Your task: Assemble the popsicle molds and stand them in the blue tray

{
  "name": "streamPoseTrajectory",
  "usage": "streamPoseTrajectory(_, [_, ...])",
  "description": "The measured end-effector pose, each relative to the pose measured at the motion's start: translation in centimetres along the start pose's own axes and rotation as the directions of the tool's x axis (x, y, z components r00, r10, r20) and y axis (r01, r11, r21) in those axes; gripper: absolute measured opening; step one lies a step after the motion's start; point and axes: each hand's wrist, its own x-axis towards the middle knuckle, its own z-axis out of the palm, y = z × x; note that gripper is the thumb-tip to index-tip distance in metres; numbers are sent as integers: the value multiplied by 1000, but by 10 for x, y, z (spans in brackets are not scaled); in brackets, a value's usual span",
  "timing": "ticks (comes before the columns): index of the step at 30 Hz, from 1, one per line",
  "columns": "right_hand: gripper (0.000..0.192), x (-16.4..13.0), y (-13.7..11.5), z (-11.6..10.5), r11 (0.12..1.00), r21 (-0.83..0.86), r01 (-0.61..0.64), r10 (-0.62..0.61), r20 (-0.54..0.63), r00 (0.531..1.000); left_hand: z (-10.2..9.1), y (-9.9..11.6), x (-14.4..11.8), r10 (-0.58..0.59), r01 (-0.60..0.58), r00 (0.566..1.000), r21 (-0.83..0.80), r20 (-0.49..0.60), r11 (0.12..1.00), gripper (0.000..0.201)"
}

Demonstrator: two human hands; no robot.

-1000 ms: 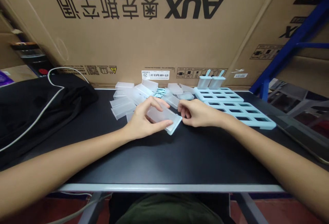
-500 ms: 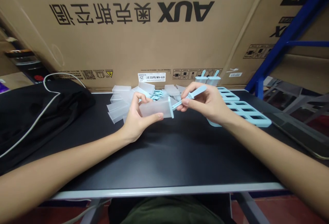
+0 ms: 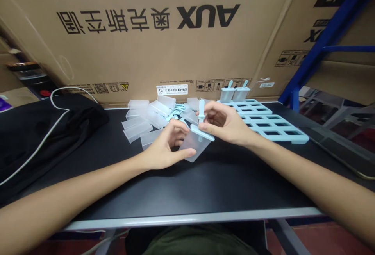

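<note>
Head view: left hand (image 3: 164, 149) grips the translucent popsicle mould cup (image 3: 193, 147) just above the black table (image 3: 205, 184), right hand (image 3: 225, 126) pinches the blue stick lid (image 3: 201, 124) on its mouth; keep lid square, press evenly till seated.

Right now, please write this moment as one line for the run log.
left hand: holds clear mould cup | right hand: holds blue stick lid on cup mouth | blue rack: right, two pieces standing | spare cups: behind
</note>
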Motion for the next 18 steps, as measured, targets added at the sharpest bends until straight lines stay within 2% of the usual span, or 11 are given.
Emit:
streamPoseTrajectory(4, [33, -2, -5, 1, 999, -42, -7, 12, 130, 991, 4, 0, -1, 16, -16, 998, 0, -55, 1000, 57])
streamPoseTrajectory(7, [40, -4, -7, 2, 992, -122, 13, 16, 232, 973, 4, 2, 0, 9, -8, 998, 30, -55, 1000, 48])
streamPoseTrajectory(9, [43, -5, -6, 3, 979, -200, 32, 20, 254, 967, 4, 3, 0, -6, 9, 999, 59, -47, 998, 46])
streamPoseTrajectory(12, [41, -2, -7, 0, 939, -339, 60, 24, 240, 971, 4, 2, 0, -53, 58, 997, 106, -49, 993, 49])
streamPoseTrajectory(14, [39, 1, -10, -10, 917, -389, 85, 4, 222, 975, 5, 1, -1, -83, 90, 995, 122, -62, 988, 52])
streamPoseTrajectory(16, [37, 4, -16, -28, 894, -439, 90, -23, 157, 987, 6, 0, -1, -103, 111, 992, 124, -66, 986, 53])
streamPoseTrajectory(18, [36, 5, -22, -56, 846, -532, 47, -33, 36, 999, 6, 1, -1, -116, 122, 992, 130, -49, 984, 50])
